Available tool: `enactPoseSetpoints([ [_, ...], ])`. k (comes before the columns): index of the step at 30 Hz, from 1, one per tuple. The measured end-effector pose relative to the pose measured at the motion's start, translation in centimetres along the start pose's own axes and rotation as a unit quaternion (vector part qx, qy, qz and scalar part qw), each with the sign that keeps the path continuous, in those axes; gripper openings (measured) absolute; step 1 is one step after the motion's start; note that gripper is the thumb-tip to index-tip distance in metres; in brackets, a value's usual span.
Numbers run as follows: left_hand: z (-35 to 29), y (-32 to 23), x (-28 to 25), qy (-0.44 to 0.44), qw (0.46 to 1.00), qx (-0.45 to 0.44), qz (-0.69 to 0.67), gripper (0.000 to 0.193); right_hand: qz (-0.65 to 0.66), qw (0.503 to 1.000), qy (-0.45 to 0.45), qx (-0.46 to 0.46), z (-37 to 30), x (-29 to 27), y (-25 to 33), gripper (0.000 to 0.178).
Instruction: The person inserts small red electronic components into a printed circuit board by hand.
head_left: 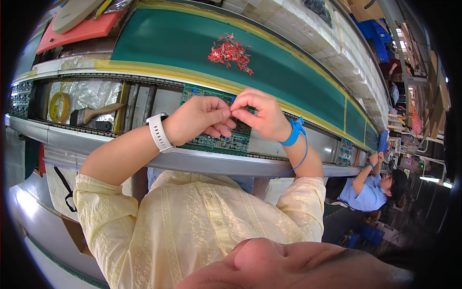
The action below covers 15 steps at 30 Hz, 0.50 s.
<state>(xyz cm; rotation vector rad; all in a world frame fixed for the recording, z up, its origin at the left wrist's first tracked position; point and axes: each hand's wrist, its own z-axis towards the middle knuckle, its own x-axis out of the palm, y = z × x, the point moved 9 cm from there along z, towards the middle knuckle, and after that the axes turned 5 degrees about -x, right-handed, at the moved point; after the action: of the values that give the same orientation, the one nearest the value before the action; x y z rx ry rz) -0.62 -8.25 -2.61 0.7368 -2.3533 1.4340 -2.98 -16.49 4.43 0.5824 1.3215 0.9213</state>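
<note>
My left hand [204,118] and my right hand [262,115] meet fingertip to fingertip above a green circuit board [240,143]. Both are closed in a pinch, thumbs against forefingers. Whatever is between the fingertips is too small to make out. The board lies in the conveyor track and carries many small parts, with a few blue ones near its far edge; my hands hide its middle. Beyond it, a loose pile of small red components with thin metal leads [230,52] rests on a green mat [159,36]. A white watch band circles my left wrist, a blue strap with a cord my right.
Left of the board, a yellow tape roll [59,107] and a flat brush [96,113] lie in the track. Another board [345,151] sits farther right, where a co-worker in blue [363,192] has both hands raised. White foam blocks [308,33] line the far side.
</note>
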Motion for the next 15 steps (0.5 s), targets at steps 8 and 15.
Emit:
enactPoseSetpoints([
  [8,-0.1,-1.2,-2.8,-0.075,0.983,0.054,-0.157,0.02,-0.177,0.983,0.049,0.027,-0.3,0.1,-1.8,0.006],
  [15,-0.3,-1.4,-3.3,-0.106,0.983,0.063,-0.134,0.019,-0.22,0.973,0.073,-0.001,0.0,1.0,-1.9,0.006],
])
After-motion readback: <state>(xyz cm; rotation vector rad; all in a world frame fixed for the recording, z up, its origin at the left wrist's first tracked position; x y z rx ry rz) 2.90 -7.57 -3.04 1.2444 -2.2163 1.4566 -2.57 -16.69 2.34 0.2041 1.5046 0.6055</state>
